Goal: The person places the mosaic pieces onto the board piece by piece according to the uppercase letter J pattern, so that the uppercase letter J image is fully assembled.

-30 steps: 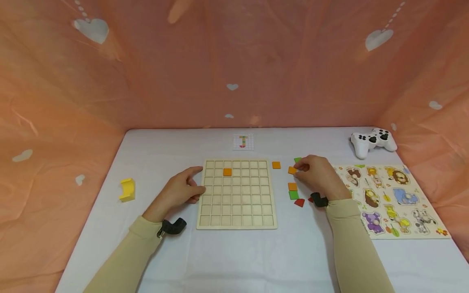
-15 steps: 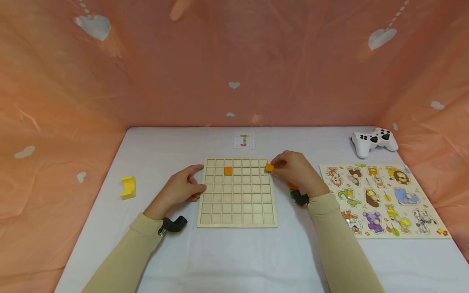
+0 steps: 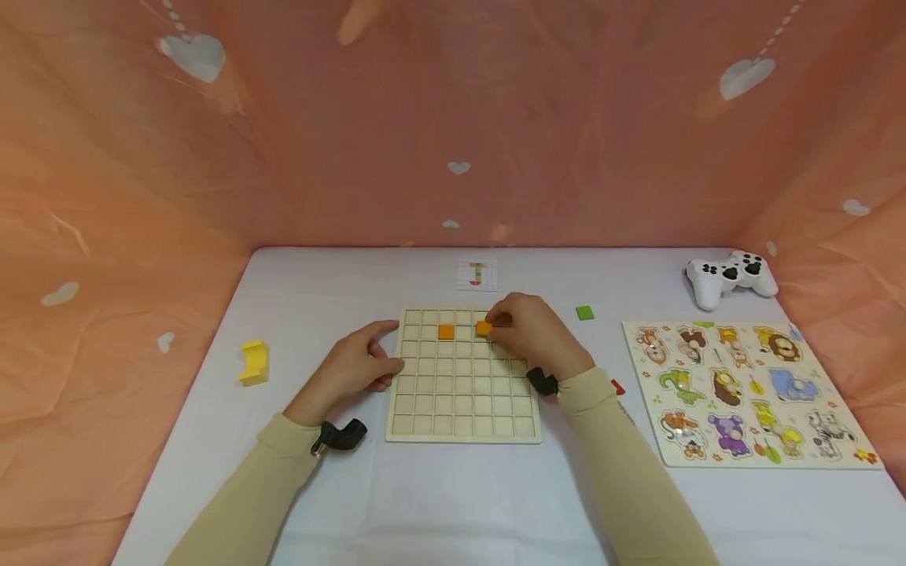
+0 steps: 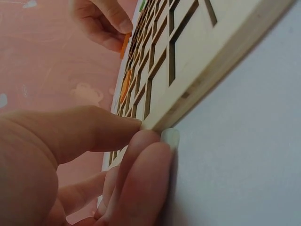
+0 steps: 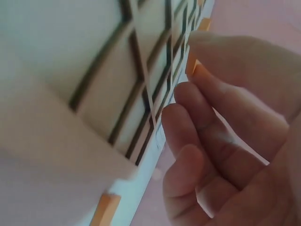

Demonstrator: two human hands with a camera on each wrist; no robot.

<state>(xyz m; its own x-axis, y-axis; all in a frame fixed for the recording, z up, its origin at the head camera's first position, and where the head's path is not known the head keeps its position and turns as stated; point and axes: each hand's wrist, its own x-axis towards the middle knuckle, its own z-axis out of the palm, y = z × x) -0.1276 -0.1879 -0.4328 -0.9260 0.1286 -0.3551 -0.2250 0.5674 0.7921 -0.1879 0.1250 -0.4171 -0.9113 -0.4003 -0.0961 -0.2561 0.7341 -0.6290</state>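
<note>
At the middle of the table lies a pale wooden grid board (image 3: 462, 428). Against its left edge rests my left hand (image 3: 347, 365), index finger extended towards the upper corner and thumb lower down; in the left wrist view the thumb (image 4: 108, 127) meets the rim, with other fingers bent beside it. My right hand (image 3: 531, 330) pinches an orange square tile (image 3: 483, 328) between thumb and index finger, over an upper row of the board. The held tile (image 5: 191, 62) is partly covered by fingertips in the right wrist view. Another orange tile (image 3: 446, 332) sits in a cell to its left.
A small card with a coloured J (image 3: 477, 274) lies behind the board. To the right are a green tile (image 3: 584, 313), a red piece (image 3: 617, 387), an animal puzzle (image 3: 750, 460) and a white game controller (image 3: 732, 277). A yellow block (image 3: 254, 363) lies left.
My right hand has picked up an orange tile from the table at the right and carried it left over the board. The left hand stays at the board's edge.
</note>
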